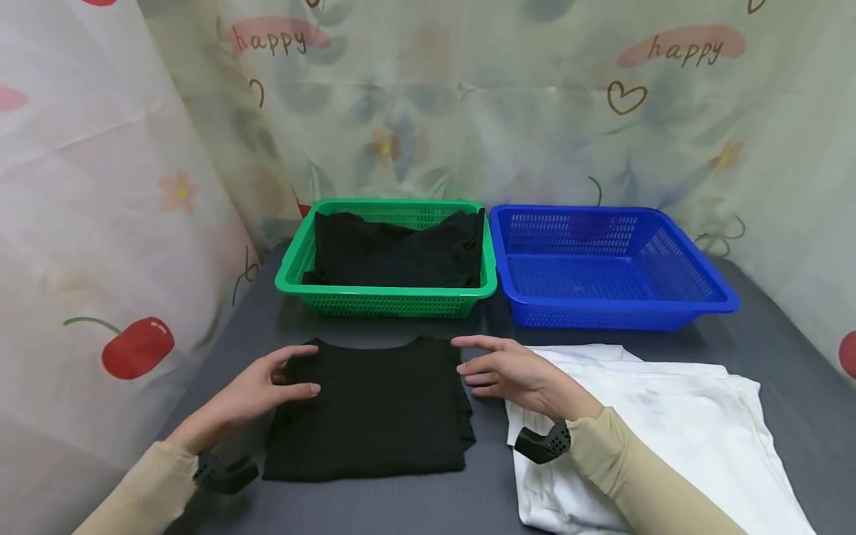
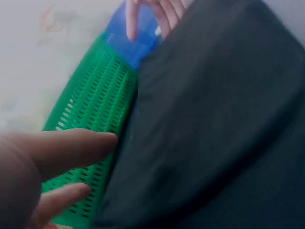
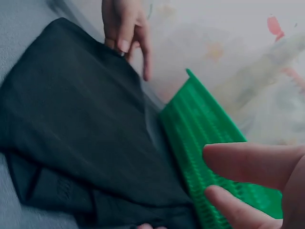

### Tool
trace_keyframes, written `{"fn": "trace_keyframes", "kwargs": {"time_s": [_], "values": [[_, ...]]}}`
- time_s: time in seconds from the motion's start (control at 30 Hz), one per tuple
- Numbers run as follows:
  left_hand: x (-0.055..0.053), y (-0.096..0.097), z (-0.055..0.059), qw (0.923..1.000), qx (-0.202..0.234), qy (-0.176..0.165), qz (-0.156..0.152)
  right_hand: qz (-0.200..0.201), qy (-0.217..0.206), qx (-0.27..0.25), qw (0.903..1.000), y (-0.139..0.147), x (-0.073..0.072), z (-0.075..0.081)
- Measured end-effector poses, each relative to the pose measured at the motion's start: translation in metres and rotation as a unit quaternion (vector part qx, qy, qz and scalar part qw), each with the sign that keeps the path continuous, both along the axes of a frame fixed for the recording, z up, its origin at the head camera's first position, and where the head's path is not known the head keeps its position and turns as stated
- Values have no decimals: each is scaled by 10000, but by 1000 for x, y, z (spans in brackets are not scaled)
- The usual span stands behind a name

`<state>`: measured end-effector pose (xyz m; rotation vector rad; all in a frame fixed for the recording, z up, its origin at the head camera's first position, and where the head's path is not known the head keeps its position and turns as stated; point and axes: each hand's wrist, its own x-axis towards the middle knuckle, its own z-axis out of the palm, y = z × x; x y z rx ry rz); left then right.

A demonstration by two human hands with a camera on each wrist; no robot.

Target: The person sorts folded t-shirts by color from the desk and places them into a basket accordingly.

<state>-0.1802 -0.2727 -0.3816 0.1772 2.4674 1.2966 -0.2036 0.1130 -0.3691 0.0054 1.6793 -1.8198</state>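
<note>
A folded black T-shirt (image 1: pixel 371 416) lies on the table, its neckline facing the baskets. At its upper left edge is my left hand (image 1: pixel 254 394), thumb and index finger spread apart over the fabric. Opposite, my right hand (image 1: pixel 515 375) reaches to the upper right corner with fingers extended and palm turned inward. In the left wrist view, the left fingers (image 2: pixel 71 148) are straight beside the shirt, and the right hand (image 2: pixel 159 14) appears at its far end. Layered edges of the shirt (image 3: pixel 71 105) show in the right wrist view. Neither hand grips anything.
Behind the shirt stands a green basket (image 1: pixel 384 291) with black folded clothing (image 1: pixel 401 256) inside. A blue basket (image 1: pixel 622 305) is beside it on the right. White folded garments (image 1: pixel 669 438) lie under and beyond my right forearm. Patterned curtains (image 1: pixel 461 111) enclose the grey table (image 1: pixel 374 513).
</note>
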Motion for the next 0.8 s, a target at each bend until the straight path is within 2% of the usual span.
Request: {"fn": "trace_keyframes", "kwargs": {"time_s": [0.2,0.43,0.6,0.8], "values": [[-9,3,-11,9956,762,-465,-270,175,-4,-237,9996,-18,-7,-11],[-12,7,-15,9940,938,-244,-504,457,264,-467,9975,-32,-5,-22],[-18,5,-18,9929,873,16,-810,469,657,53,9967,-33,-7,-26],[-23,1,-20,9928,839,82,-850,343,1188,712,9898,-32,-8,-29]]}}
